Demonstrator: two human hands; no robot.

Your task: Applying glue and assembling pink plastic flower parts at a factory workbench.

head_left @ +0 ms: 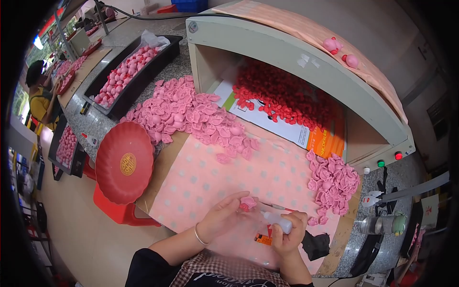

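A small pink toy piece [248, 203] sits pinched in the fingers of the left hand [224, 216], near the middle of the near edge of the counter [382, 191], with a small red part showing at its near side. The right hand [288, 233] is closed around a small white squeeze bottle [277, 219] whose thin nozzle points left at the piece, so the step in hand looks like gluing one piece. Under both hands lies a pink spotted sheet [229, 177], mostly bare in the middle. Judging by the heaps, much is left: a big pile of pink pieces [191, 112] lies to the far left and a smaller pink pile [334, 184] to the right, though which pile is finished cannot be told. Farther off, red small parts [282, 95] fill the opening of a pale box-like machine [296, 52]. A black tray of pink figures [126, 71] stands far left, and a red plate [125, 162] rests on a red stool.
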